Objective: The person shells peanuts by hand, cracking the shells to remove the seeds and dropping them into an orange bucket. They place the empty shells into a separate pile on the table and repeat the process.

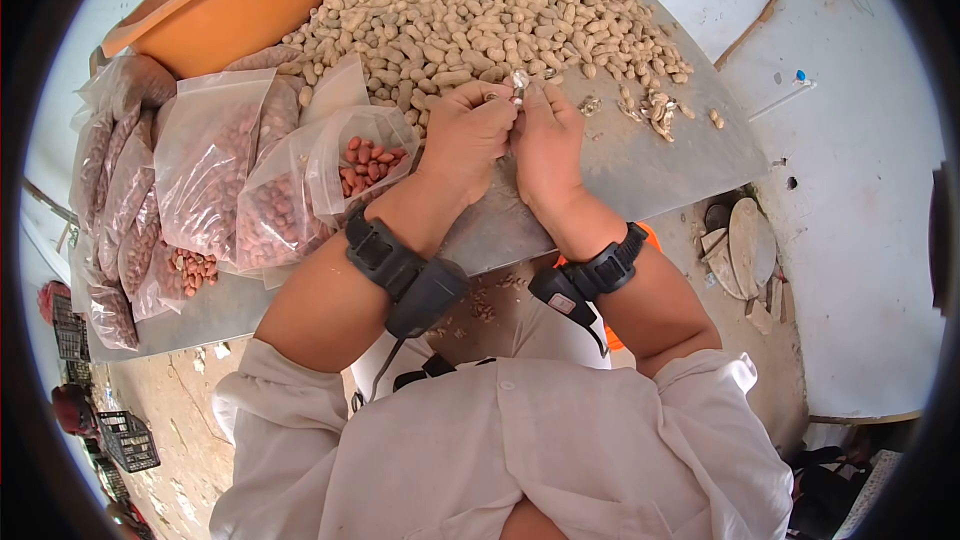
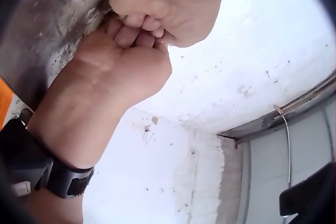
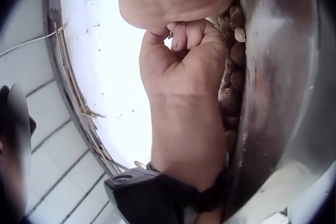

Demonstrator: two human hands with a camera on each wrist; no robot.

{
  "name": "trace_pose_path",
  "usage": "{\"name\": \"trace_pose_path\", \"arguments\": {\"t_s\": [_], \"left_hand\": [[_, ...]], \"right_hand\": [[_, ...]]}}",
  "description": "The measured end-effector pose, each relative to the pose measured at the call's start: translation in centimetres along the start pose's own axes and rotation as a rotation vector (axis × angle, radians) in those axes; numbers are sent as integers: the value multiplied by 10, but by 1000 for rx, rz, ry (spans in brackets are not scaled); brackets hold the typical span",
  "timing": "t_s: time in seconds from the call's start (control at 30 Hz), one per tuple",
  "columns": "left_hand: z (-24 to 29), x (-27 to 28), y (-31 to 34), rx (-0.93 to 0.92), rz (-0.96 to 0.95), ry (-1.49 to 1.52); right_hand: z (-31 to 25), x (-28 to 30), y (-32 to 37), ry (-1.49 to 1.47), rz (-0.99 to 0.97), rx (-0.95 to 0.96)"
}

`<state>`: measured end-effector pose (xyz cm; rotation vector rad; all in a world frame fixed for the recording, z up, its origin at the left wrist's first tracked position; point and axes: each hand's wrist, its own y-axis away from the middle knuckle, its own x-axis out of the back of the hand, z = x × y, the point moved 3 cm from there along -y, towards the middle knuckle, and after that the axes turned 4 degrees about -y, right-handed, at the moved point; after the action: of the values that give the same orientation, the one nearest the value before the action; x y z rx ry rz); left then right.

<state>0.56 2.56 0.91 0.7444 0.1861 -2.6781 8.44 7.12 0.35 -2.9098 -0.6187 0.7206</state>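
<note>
The left hand and the right hand are meeting over the table, thumbs and fingertips curling in and pinching one small peanut between them. Its pale inner shell is showing at the far side of the fingers, so the step in hand is probably breaking the shell open; whether a kernel is still sitting inside is too small to tell. In both wrist views the hands are covering the grip. The next move is likely calling for a gentle parting of the halves, with the fingers keeping hold of the kernel rather than squeezing it. A big pile of unshelled peanuts is spreading just beyond the hands and is crowding the far side. Broken shells are lying to the right. On the left, an open bag is leaning near the left forearm, with red kernels showing at its mouth; its loose plastic could be catching that arm. Filled bags are standing farther left, and an orange basin is resting behind them. Black crates are sitting low on the left, beyond the table edge.
</note>
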Motion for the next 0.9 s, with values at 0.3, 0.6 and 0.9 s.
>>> {"name": "trace_pose_path", "arguments": {"t_s": [0.3, 0.6, 0.9], "left_hand": [[8, 4, -2, -291, -58, -603], [20, -2, 3, -1081, -18, -1292], [22, -8, 8, -1057, -117, -1295]], "right_hand": [[9, 1, -4, -449, 9, -268], [11, 10, -6, -598, -1, -449], [11, 11, -4, -617, -13, -466]]}}
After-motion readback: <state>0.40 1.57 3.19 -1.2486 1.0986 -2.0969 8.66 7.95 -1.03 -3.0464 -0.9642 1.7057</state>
